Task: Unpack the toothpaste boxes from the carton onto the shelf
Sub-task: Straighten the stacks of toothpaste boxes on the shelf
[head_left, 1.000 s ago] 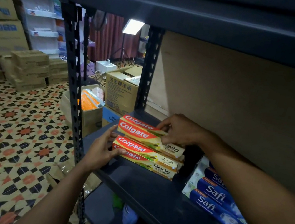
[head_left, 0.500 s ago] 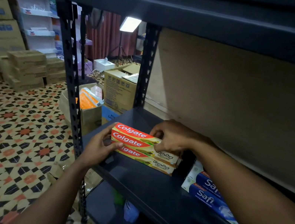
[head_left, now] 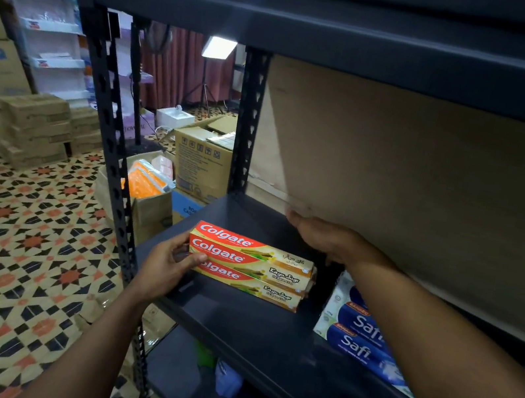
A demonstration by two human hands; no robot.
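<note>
A small stack of red and gold Colgate toothpaste boxes [head_left: 251, 264] lies on the dark shelf board [head_left: 266, 335], near its left end. My left hand [head_left: 166, 266] holds the stack's left end, with the thumb on the front of the boxes. My right hand [head_left: 324, 235] hovers flat above and behind the stack's right end, fingers straight, holding nothing. Blue and white Safi toothpaste boxes [head_left: 359, 336] lie to the right of the stack, partly behind my right forearm.
A black perforated shelf post [head_left: 108, 138] stands left of the boxes, and another post [head_left: 248, 120] at the back. A brown backboard [head_left: 412, 189] closes the rear. Open cartons [head_left: 201, 161] and stacked cardboard boxes [head_left: 33, 125] sit on the patterned tile floor.
My right hand has let go of the Colgate boxes and lifted up and back, opening flat. The stack has settled lower on the shelf, with my left hand still at its end.
</note>
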